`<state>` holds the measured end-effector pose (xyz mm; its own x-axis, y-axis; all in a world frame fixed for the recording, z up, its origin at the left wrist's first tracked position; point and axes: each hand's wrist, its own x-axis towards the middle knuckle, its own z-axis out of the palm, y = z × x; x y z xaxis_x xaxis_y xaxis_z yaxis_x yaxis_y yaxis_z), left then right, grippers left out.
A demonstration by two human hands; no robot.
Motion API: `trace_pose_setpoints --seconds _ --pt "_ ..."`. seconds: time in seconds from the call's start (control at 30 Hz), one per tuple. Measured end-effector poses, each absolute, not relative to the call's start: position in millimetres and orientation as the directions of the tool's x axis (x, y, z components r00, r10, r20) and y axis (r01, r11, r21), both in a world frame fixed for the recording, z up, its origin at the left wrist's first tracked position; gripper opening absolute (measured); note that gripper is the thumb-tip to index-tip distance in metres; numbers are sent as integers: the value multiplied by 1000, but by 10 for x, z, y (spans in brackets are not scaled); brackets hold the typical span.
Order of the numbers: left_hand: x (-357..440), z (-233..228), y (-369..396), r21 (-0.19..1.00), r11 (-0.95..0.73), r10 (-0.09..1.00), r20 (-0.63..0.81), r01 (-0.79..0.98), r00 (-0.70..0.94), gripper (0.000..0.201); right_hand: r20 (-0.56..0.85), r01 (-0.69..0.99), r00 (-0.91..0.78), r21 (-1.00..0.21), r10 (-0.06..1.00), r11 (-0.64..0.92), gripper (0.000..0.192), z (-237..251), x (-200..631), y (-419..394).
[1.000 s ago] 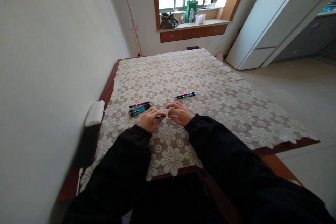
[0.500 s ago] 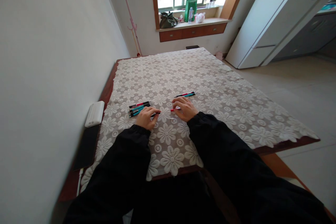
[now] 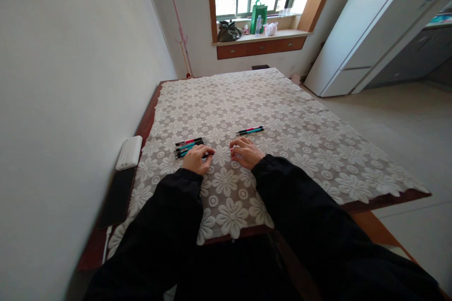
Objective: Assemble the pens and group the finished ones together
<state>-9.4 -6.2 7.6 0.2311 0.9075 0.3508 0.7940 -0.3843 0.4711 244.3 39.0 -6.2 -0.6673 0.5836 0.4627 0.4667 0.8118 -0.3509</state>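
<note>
My left hand (image 3: 197, 160) rests low over the tablecloth, thumb and fingers pinched on a small black pen part (image 3: 207, 155). A short gap to its right, my right hand (image 3: 246, 153) has its fingertips closed on a small red pen part (image 3: 232, 149), mostly covered by the fingers. Beside my left hand lie several pens, with a red and black pen (image 3: 188, 141) on top of the row and teal and black pens (image 3: 187, 147) below it. Beyond my right hand, a red pen (image 3: 251, 129) and a teal pen (image 3: 253, 131) lie side by side.
A lace tablecloth (image 3: 226, 181) with flower shapes covers the table. On the left edge sit a white power bank (image 3: 129, 153) and a dark flat phone-like slab (image 3: 118, 197) with a white cable (image 3: 107, 244). The wall stands close on the left.
My right fingers have closed in around the red part, so less of it shows. A small white piece seen below them earlier is no longer visible. The camera view has shifted slightly.
</note>
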Motion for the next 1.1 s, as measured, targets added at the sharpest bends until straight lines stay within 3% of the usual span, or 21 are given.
trace_pose_setpoints --seconds 0.2,0.3,0.47,0.73,1.1 --pt "-69 83 -83 496 -499 854 418 710 309 16 462 402 -455 -656 761 638 9 -34 2410 358" --pt "-59 86 -89 517 -526 836 460 675 299 17 452 310 -435 -737 779 601 13 -38 2376 319" --pt "-61 88 -90 530 -525 829 495 666 260 17 502 285 -381 -735 776 615 14 -4 2355 279" --pt "-65 68 -77 515 -538 817 515 668 261 16 502 306 -431 -700 750 645 22 14 2372 275" --pt "-103 27 -48 552 -427 896 363 716 255 21 364 405 -570 -655 736 638 34 -78 2386 340"
